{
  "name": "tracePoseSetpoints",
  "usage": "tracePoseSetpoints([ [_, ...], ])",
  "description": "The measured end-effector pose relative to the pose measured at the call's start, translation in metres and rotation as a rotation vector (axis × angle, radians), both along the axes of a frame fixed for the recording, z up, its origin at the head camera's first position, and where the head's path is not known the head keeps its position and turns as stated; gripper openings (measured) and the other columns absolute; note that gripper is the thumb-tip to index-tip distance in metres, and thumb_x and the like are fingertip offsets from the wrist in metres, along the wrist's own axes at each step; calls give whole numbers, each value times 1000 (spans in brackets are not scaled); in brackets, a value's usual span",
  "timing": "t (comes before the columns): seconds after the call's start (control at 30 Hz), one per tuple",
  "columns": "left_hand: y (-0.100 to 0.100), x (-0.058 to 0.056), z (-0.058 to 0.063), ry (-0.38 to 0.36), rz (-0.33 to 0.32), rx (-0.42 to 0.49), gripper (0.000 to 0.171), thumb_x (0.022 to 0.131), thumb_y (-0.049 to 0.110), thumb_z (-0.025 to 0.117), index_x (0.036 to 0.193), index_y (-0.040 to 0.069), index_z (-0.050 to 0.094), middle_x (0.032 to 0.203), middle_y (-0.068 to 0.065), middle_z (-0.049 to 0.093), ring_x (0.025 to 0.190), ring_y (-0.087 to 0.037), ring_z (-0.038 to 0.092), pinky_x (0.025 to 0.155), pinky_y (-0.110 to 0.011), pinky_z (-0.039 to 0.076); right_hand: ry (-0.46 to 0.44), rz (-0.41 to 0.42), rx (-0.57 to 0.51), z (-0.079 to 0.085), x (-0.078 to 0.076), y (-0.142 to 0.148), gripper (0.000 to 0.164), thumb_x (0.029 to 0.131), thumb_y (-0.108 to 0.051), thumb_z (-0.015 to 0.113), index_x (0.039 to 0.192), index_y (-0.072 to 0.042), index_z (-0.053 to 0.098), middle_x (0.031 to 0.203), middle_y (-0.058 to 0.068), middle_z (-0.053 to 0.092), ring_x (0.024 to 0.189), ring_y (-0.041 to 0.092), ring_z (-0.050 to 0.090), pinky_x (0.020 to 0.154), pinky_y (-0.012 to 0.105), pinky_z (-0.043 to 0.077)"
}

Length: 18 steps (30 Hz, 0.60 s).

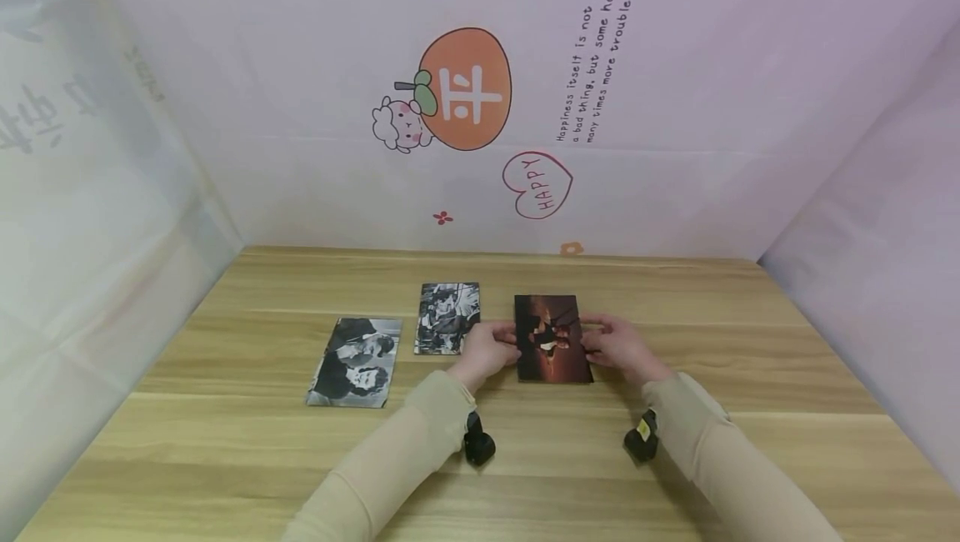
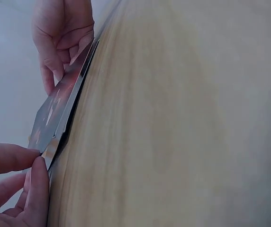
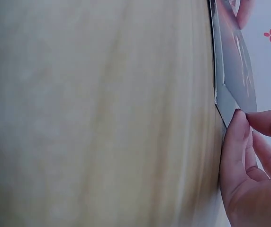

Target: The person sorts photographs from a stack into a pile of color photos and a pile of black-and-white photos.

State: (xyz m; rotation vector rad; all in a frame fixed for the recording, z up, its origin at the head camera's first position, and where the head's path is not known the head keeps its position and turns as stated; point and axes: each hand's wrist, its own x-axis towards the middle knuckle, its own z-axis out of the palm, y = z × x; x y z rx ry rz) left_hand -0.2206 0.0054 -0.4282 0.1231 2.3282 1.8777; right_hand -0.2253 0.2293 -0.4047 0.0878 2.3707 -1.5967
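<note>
Both hands are at a dark, reddish photo print (image 1: pixel 551 338) with a figure on it, right of centre on the table. At its left edge, the thumb and a finger of my left hand (image 1: pixel 486 352) pinch the print. My right hand (image 1: pixel 619 347) pinches the opposite edge between thumb and finger. Both wrist views show the glossy print (image 2: pixel 55 111) lifted slightly, over at least one more flat sheet beneath it; how many lie there cannot be told. A black-and-white photo (image 1: pixel 447 317) lies just left of my left hand, partly behind it.
Further left lies another black-and-white photo (image 1: pixel 356 363), showing two people. The wood-grain table (image 1: pixel 225 459) is bounded by a printed cloth backdrop (image 1: pixel 300 150) behind and pale cloth at both sides. Black wrist cameras (image 1: pixel 478 442) hang under the sleeves.
</note>
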Motion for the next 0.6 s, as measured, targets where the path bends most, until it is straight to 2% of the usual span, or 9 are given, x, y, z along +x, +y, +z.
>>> tracePoseSetpoints([
  [0.27, 2, 0, 2, 33, 9, -107, 45, 75, -7, 67, 120, -6, 61, 95, -18, 68, 83, -22, 64, 67, -23, 53, 23, -13, 88, -5, -3, -2, 46, 92, 3, 51, 136, 7, 42, 123, 31, 52, 96, 23, 61, 81, 35, 57],
  [0.6, 5, -1, 1, 14, 28, -100, 42, 75, -8, 67, 117, -7, 63, 93, -19, 68, 74, -18, 64, 64, -25, 56, 84, -12, 186, -9, -4, -4, 44, 88, 2, 56, 131, 9, 47, 109, 28, 61, 82, 17, 63, 71, 31, 58],
])
